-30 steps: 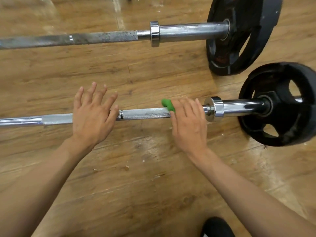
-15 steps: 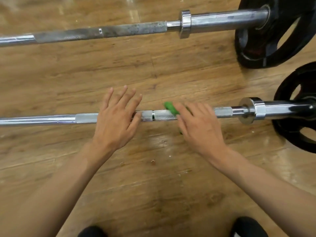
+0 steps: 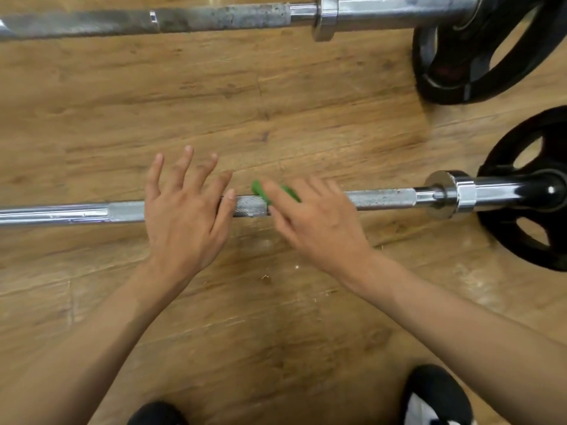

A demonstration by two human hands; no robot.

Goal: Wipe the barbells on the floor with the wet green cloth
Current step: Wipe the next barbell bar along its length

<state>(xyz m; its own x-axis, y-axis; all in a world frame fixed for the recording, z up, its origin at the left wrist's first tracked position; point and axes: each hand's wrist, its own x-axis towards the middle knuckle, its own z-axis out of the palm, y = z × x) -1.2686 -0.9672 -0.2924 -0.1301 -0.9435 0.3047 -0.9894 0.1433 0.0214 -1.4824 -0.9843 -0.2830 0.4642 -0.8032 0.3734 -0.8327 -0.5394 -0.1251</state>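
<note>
Fingers [image 3: 184,162] of the left hand [image 3: 184,222] were spread wide and straight, holding nothing; the palm lay over the near barbell [image 3: 380,199] and the thumb rested along its knurled shaft. Fingers of the right hand [image 3: 322,222], blurred, lay extended across the same shaft, pressing the green cloth [image 3: 259,190] onto it. Only a small fold of the cloth showed, at the hand's left edge, just right of the left thumb. Nearest the camera, two dark shoes [image 3: 435,397] stood on the wooden floor [image 3: 214,96]. The near barbell ran left to right, a black plate [image 3: 506,240] on its right end. Well beyond it lay the far barbell [image 3: 214,18], its shaft dull and speckled, also with a black plate [image 3: 478,72] at right.
</note>
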